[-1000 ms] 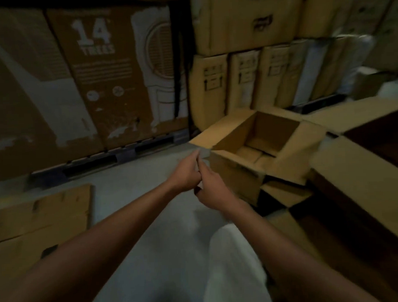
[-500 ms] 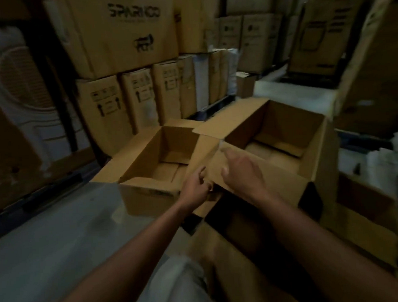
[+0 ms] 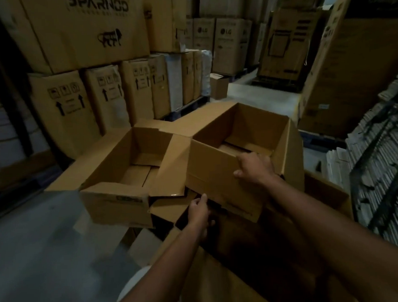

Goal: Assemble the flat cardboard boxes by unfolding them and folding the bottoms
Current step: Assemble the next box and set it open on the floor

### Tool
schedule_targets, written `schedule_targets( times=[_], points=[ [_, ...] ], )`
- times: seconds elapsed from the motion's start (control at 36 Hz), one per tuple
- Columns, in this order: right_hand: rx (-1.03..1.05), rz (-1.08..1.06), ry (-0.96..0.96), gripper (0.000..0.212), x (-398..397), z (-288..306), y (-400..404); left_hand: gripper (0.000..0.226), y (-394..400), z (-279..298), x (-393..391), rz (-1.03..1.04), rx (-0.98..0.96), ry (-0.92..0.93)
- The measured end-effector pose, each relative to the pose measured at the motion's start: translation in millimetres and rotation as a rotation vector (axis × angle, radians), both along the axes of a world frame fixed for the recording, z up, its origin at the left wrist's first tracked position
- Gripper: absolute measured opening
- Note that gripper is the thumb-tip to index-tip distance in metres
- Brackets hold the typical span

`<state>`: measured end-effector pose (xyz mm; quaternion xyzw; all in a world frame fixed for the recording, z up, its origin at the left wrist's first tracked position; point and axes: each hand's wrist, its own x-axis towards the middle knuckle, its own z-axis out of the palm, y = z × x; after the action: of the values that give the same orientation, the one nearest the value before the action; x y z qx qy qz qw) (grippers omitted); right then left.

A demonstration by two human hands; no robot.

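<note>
Two open brown cardboard boxes stand side by side with their flaps spread. The left box sits beside the floor. The right box rests higher, on dark cardboard. My right hand grips the top edge of the right box's near wall, fingers inside and thumb outside. Lower down, my left hand is at this box's bottom front edge, next to a loose flap, with its fingers curled into the dark gap under the box. The folded bottom flaps show inside both boxes.
Tall stacks of printed cartons line the back on pallets. A large dark cardboard box lies right under my arms. A wire rack with stacked flat sheets stands at the right. Grey concrete floor spreads to the left.
The view has swung right and closer to the boxes. My right hand moved from the right box's front wall up to its top edge. My left hand dropped to the box's lower edge.
</note>
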<state>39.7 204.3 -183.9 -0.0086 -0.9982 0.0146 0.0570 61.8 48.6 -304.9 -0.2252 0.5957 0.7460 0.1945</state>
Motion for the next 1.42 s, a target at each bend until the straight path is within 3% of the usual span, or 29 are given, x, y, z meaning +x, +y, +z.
schedule_targets(
  times=[0.11, 0.22, 0.31, 0.39, 0.69, 0.92, 1.11, 1.42],
  points=[
    [-0.04, 0.028, 0.011, 0.024, 9, 30, 8, 0.063, 16, -6, -8, 0.011, 0.135, -0.09],
    [-0.085, 0.025, -0.002, 0.032, 23, 41, 16, 0.09, 37, -14, -10, -0.015, 0.475, -0.191],
    [-0.095, 0.013, 0.013, 0.033, 32, 42, 20, 0.088, 57, -7, -5, -0.059, 0.71, -0.191],
    [-0.068, -0.012, 0.045, 0.034, 40, 44, 24, 0.083, 67, -2, -1, -0.079, 0.817, -0.158],
    [-0.029, 0.009, 0.15, 0.027, 57, 88, -27, 0.065, 33, 36, 4, 0.038, 0.821, -0.048],
    [0.078, 0.124, 0.268, 0.014, 74, 136, -92, 0.072, -11, 69, 6, 0.115, 0.908, 0.025],
    [0.118, 0.289, 0.344, 0.031, 87, 169, -162, 0.075, -75, 94, 13, 0.195, 0.941, 0.234],
    [0.11, 0.684, 0.303, 0.032, 115, 179, -303, 0.089, -229, 118, 80, 0.579, 0.975, 0.313]
  ],
)
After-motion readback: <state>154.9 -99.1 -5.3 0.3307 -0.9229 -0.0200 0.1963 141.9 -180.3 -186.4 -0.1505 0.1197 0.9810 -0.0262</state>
